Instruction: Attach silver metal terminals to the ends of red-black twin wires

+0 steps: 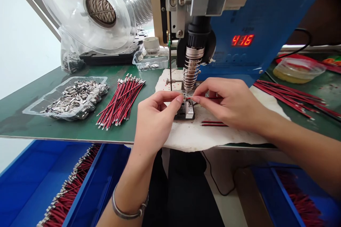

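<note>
My left hand (157, 113) pinches thumb and forefinger together at the small metal fixture (189, 109). Whatever lies between those fingertips is too small and covered to name. From the other side, my right hand (229, 103) holds a red-and-black wire (211, 98) between thumb and fingers, its end reaching over the fixture. Directly above the fingertips points the soldering machine's tip, wrapped in a coil spring (192, 65). Another red-and-black wire (213, 123) lies on the white cloth (191, 136) under my right hand.
At left, a clear tray (34, 108) of metal connectors stands beside a bundle of wires (121, 103) with metal ends. More wires (290, 97) lie at right. A blue machine (239, 17) displays 416. Blue bins (23, 184) of wires sit below the green table's edge (66, 139).
</note>
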`<state>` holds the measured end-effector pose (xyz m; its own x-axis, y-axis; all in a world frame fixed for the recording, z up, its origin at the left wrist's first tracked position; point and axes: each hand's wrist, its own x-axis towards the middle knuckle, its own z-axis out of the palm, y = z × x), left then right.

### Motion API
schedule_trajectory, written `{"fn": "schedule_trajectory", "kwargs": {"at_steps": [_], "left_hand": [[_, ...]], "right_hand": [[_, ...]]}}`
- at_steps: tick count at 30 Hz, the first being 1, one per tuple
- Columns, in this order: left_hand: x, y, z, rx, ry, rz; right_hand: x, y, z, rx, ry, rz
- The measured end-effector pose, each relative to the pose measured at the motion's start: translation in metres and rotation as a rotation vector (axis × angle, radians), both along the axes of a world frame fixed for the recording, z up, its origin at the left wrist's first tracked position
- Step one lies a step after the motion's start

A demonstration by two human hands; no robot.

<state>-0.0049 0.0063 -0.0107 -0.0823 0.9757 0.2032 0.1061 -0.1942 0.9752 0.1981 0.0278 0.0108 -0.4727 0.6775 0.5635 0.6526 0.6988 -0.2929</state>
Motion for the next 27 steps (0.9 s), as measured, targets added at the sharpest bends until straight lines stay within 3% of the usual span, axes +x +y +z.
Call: {"fn": "schedule_trajectory", "kwargs": {"at_steps": [27], "left_hand": [[0.0015,-0.0003,0.0014,-0.013,-0.015,0.010]], "right_hand": [[-0.0005,0.0009,-0.0012,0.063,0.019,0.039]]}}
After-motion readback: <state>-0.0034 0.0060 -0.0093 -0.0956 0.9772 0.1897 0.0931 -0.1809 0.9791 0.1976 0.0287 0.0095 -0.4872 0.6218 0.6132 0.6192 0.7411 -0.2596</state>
